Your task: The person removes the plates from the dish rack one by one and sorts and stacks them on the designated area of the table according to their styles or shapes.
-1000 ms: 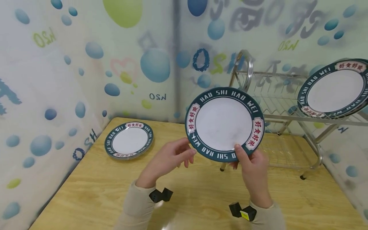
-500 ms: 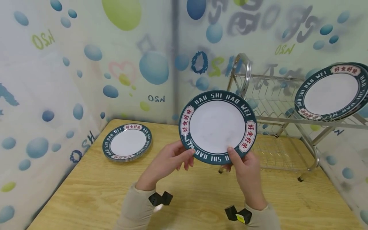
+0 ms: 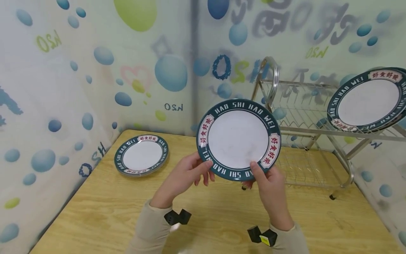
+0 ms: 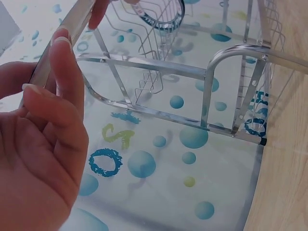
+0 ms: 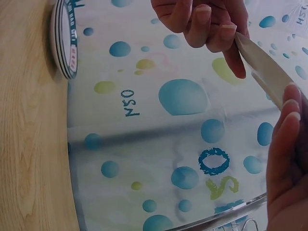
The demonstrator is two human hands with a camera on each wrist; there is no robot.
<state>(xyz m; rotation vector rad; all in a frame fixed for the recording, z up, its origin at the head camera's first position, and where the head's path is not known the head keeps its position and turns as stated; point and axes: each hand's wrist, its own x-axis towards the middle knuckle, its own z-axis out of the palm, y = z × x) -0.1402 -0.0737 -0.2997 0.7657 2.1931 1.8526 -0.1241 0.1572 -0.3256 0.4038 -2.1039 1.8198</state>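
A round white plate (image 3: 238, 137) with a dark green lettered rim is held up above the table, its face tilted toward the head camera. My right hand (image 3: 271, 190) grips its lower right rim, thumb on the face and fingers behind. At the lower left rim, my left hand (image 3: 187, 176) pinches the edge between thumb and fingers. From the left wrist, the plate (image 4: 62, 38) appears edge-on beside the left hand (image 4: 43, 144). The right wrist view shows the plate's underside (image 5: 264, 67) between the right hand (image 5: 288, 168) and the left fingers (image 5: 202, 24).
Matching plates lie in a stack (image 3: 141, 155) at the back left of the wooden table (image 3: 111, 211). On the right stands a two-tier metal dish rack (image 3: 304, 123), with plates (image 3: 368, 100) leaning on its upper tier. Patterned walls (image 3: 171, 35) close off the back and sides.
The plate and right hand have shifted slightly left. My left hand, at first beside the rim, now has its thumb on the plate's edge. The stack and the rack stay put.
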